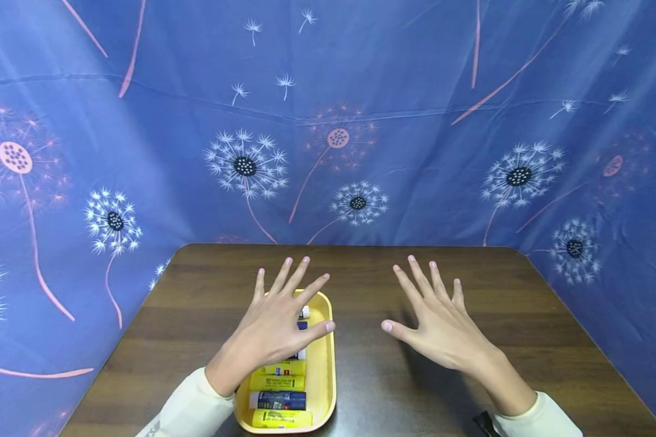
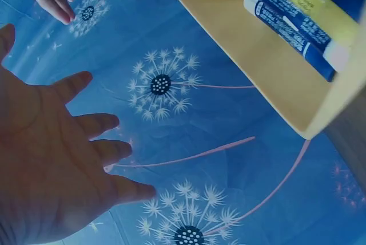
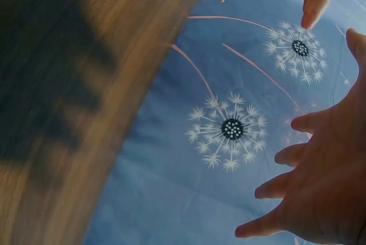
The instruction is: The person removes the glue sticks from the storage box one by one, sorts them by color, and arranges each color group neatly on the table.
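Observation:
My left hand (image 1: 275, 325) hovers over a yellow tray (image 1: 323, 355) with fingers spread, holding nothing. Several glue sticks lie crosswise inside the tray, among them a yellow one (image 1: 277, 382), a blue one with a white cap (image 1: 278, 400) and another yellow one (image 1: 281, 419) at the near end. The left hand hides part of the row at the far end. Above the bare tabletop to the right, my right hand (image 1: 445, 328) is spread as well, with nothing in it. In the left wrist view, a thin blue stick (image 2: 286, 33) lies by the tray wall.
The brown wooden table (image 1: 371, 388) carries the tray left of centre. A blue dandelion-print cloth (image 1: 426, 152) hangs behind the table and along both sides. A small black object (image 1: 486, 423) shows beside the right sleeve (image 1: 541, 419).

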Demonstrator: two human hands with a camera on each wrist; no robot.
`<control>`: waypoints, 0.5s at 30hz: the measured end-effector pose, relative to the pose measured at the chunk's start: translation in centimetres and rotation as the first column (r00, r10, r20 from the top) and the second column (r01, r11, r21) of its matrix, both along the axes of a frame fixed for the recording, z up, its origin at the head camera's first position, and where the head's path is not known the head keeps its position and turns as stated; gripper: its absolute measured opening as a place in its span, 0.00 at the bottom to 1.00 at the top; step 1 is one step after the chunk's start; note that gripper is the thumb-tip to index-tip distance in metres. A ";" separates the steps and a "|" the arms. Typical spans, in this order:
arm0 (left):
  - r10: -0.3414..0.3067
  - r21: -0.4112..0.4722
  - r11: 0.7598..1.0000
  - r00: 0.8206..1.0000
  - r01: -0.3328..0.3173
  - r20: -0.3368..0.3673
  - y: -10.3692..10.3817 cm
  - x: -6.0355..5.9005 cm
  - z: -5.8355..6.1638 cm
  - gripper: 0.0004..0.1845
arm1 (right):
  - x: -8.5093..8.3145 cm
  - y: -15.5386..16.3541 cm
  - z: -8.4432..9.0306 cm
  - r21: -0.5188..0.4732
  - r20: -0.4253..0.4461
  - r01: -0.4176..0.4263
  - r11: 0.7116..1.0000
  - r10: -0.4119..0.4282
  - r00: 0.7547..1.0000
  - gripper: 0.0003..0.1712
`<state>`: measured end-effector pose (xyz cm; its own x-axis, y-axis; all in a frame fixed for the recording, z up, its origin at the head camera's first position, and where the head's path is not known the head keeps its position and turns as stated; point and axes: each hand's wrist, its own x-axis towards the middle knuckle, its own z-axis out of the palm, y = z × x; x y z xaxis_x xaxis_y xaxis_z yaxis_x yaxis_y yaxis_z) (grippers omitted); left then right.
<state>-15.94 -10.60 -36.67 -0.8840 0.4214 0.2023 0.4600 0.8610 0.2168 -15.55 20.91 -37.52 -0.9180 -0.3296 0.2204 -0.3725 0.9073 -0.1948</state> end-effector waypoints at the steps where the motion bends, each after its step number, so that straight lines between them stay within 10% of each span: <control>1: -0.003 -0.001 1.000 1.000 0.003 -0.009 -0.1 0.0 0.0 0.43 | 0.0 0.0 0.0 -0.010 -0.002 -0.001 1.000 0.001 1.000 0.57; 15: 0.073 0.160 0.986 0.985 -0.048 -0.156 -1.9 0.1 0.1 0.30 | -1.7 -1.4 0.9 -0.239 -0.066 -0.056 0.969 0.042 0.997 0.45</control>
